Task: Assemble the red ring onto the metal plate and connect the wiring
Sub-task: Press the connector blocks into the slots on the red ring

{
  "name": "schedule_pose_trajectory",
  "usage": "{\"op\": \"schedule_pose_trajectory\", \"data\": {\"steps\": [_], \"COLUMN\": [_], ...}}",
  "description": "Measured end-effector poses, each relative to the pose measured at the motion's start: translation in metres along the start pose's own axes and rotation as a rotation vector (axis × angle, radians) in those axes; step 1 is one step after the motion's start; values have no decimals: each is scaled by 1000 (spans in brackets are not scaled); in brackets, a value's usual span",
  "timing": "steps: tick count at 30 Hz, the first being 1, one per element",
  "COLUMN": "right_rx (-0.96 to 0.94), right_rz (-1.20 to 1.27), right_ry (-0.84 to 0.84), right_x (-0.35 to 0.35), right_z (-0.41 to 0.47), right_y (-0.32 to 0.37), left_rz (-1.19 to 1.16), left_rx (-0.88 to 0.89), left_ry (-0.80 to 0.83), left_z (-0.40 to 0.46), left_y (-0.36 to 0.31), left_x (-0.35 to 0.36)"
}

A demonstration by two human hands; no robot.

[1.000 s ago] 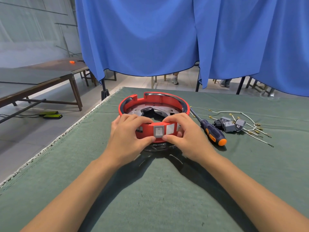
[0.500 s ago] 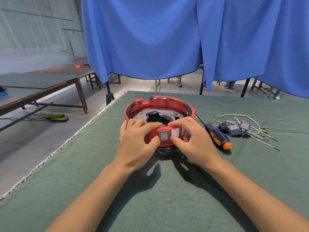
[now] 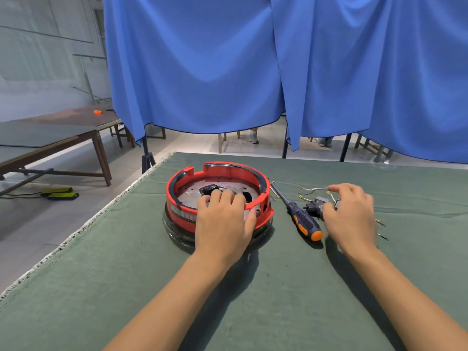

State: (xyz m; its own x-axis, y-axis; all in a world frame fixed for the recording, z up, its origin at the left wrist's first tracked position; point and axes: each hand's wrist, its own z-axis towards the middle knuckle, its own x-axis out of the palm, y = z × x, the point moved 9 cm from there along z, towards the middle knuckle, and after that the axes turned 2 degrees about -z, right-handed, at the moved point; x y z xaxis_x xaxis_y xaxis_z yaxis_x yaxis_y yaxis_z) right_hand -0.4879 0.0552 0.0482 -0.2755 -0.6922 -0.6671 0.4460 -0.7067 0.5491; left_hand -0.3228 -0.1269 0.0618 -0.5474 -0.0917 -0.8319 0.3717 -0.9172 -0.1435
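The red ring (image 3: 218, 167) sits on the perforated metal plate (image 3: 191, 196), stacked on a dark round base (image 3: 177, 234) on the green cloth. My left hand (image 3: 222, 225) grips the ring's near rim, fingers curled over the top and thumb against the outer wall. It hides the switch panel. The loose wiring (image 3: 314, 189) and a black and grey connector block (image 3: 313, 206) lie to the right. My right hand (image 3: 352, 219) is over them with fingers spread and loosely bent, touching the parts. It covers most of the bundle.
A screwdriver with a dark and orange handle (image 3: 305, 224) lies between the ring and the wiring. The table's frayed left edge (image 3: 76, 236) runs diagonally. A blue curtain (image 3: 202, 72) hangs behind the table. Wooden tables (image 3: 50, 133) stand far left.
My right hand left the ring's front and moved right onto the wiring parts. My left hand shifted to the middle of the near rim. The ring looks turned, its switch panel hidden.
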Motion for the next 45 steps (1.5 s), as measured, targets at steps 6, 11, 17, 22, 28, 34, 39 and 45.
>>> {"op": "schedule_pose_trajectory", "data": {"steps": [6,11,17,22,28,34,39,45], "right_rx": [273,263,223,212,267,597,609,423], "right_rz": [67,56,317,503,986,1485,1569,1446], "right_ry": [94,22,-65,-94,149,712,801,723], "right_x": [19,17,5,-9,3,38,49,50], "right_z": [4,6,-3,-21,-36,-64,-70,-61], "right_y": [-62,-60,-45,-21,14,46,47,51], "left_rz": [-49,-122,-180,-284,-392,-393,-366,-331], "left_rx": [46,61,85,71,84,56,56,41], "left_ry": [-108,-200,-208,-231,-261,-244,-252,-238], "left_z": [2,-5,-10,-12,-9,-9,-11,-10], "left_y": [-7,-6,-7,-4,3,3,4,5], "left_x": [5,-2,-6,-10,-15,-15,-15,-10]}}
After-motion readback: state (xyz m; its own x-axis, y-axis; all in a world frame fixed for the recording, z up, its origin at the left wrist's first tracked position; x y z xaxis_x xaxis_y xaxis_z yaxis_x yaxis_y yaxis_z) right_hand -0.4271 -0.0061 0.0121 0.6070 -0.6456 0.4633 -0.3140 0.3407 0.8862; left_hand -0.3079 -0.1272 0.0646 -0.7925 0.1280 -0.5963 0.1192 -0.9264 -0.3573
